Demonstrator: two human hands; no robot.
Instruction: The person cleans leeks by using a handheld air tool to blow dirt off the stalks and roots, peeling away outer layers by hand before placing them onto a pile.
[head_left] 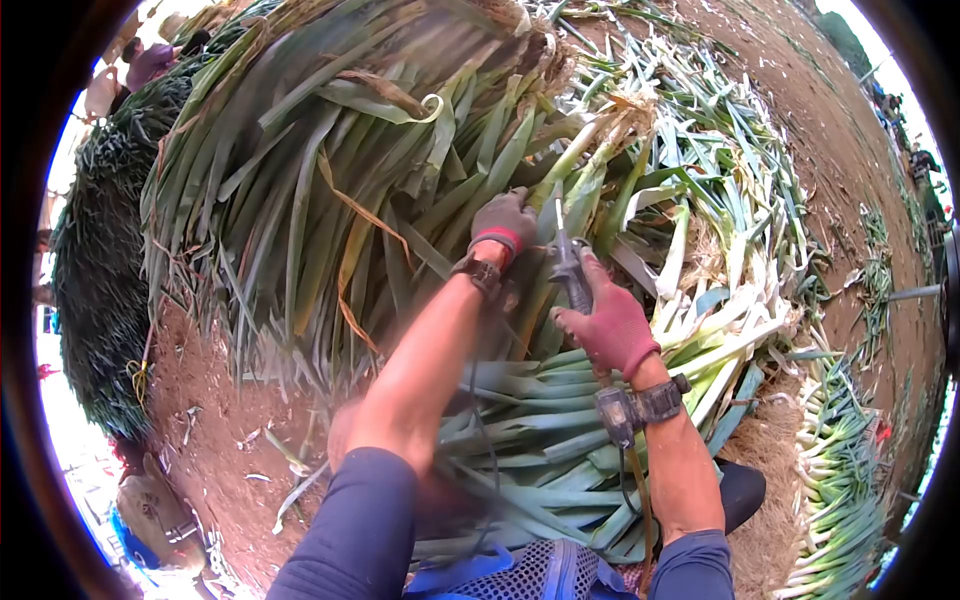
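My left hand, in a glove with a red cuff, is closed on a leek at the front of a tall heap of leeks. Its roots point up and to the right. In my right hand, in a dark red glove, is a dark air blow gun with a thin metal nozzle. The nozzle tip points upward beside the leek stalks, just right of my left hand. A hose runs from the tool down along my right forearm. My left fingertips are partly hidden.
Leeks with pale stalks lie below and right of my hands. Loose peeled leaves cover the soil at upper right. A row of leeks stands at lower right, and another dark green heap at left. People work at far left.
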